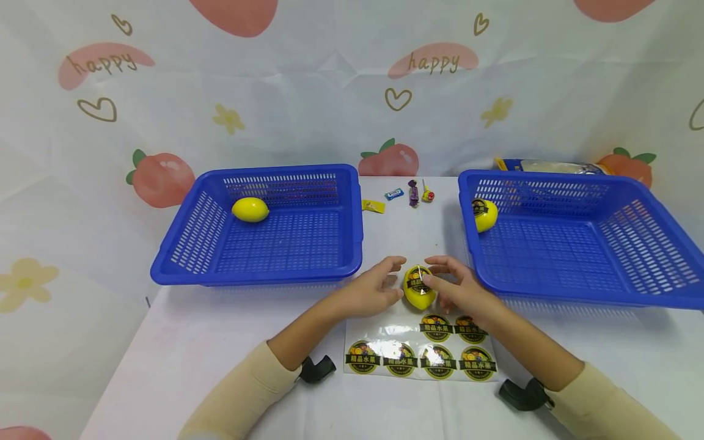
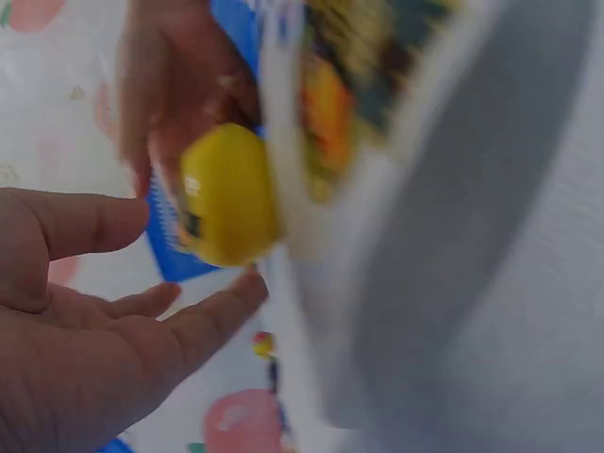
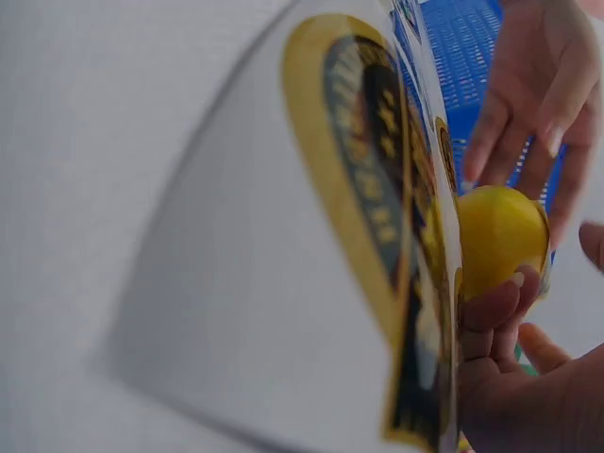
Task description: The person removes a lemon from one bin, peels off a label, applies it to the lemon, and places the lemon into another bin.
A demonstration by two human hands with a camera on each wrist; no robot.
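A stickered lemon (image 1: 420,297), its label reading 精品水果, lies at the far part of a sheet of matching labels (image 1: 420,362). The left hand (image 1: 370,289), spread and holding nothing, is just beside it; the right hand (image 1: 461,289), loosely bent, touches it without gripping. The left blue basket (image 1: 280,244) holds a yellow lemon (image 1: 250,209); the right blue basket (image 1: 550,253), another labelled lemon (image 1: 486,217). The cloth backdrop (image 1: 308,104) says "happy".

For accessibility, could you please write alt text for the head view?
The left hand and right hand flank a yellow lemon bearing a round label over a white table. A sheet of stickers lies nearer the viewer. Beyond, a blue left basket holds a second lemon and a blue right basket a third lemon.
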